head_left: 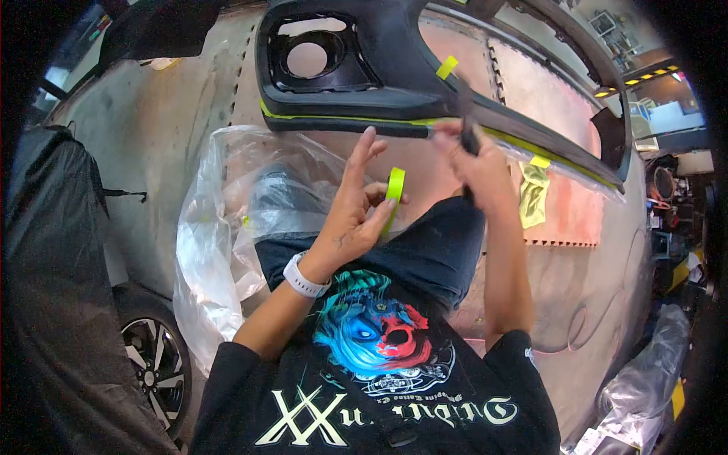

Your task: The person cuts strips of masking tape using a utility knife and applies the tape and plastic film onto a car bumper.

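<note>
My left hand [352, 203] grips a roll of yellow-green masking tape [394, 191] between thumb and lower fingers, while its index finger points up. My right hand [479, 168], smeared by motion, is closed round a dark, narrow tool [469, 135] whose kind I cannot make out. Both hands are just in front of a black car bumper [402, 72]. Yellow-green tape [341, 117] runs along the bumper's lower edge. A short tape piece [447, 67] sticks to its upper edge, and another [540, 161] is near the lower right.
Clear plastic sheeting [220, 182] lies by my left leg. Yellow film [534, 195] hangs below the bumper over foam floor mats [565, 220]. At left are a dark cover [57, 265] and a car wheel [154, 364]. Wrapped plastic [644, 379] lies at lower right.
</note>
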Action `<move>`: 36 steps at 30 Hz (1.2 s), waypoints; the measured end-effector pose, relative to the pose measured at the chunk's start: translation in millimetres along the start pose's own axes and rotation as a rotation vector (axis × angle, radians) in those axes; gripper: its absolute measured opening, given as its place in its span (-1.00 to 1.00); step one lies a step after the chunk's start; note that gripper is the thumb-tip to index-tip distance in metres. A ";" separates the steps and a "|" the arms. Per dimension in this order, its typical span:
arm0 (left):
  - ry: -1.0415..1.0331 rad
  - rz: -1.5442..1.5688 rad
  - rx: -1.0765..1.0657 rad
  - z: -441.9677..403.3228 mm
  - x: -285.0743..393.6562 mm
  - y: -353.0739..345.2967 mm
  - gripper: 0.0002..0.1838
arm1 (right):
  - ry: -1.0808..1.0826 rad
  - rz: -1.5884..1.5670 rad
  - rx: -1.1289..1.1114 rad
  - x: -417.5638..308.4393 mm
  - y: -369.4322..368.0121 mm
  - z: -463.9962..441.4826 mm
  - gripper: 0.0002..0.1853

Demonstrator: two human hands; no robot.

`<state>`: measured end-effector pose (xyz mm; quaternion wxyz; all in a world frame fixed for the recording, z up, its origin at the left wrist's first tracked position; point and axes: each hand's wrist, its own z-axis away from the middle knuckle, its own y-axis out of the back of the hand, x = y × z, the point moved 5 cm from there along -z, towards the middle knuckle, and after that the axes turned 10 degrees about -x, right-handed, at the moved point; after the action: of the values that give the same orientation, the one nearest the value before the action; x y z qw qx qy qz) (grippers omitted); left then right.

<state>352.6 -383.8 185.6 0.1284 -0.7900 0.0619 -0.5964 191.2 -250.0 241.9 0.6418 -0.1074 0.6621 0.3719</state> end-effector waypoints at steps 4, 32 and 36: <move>-0.028 -0.132 -0.073 -11.8 -5.3 -15.2 0.04 | 0.049 -0.222 -0.204 46.1 -36.2 23.3 -0.74; 0.268 -0.012 -0.102 -12.7 -46.3 -17.3 -0.24 | -0.046 -0.024 -0.319 122.0 9.4 65.1 -0.64; 0.280 -0.026 -0.105 -12.0 -49.0 -10.9 -0.21 | -0.118 -0.396 -0.410 136.1 -19.9 78.1 -0.62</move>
<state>326.8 -362.6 146.2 0.0691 -0.7055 0.1000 -0.6983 242.8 -169.1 116.1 0.7042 -0.3403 0.5008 0.3708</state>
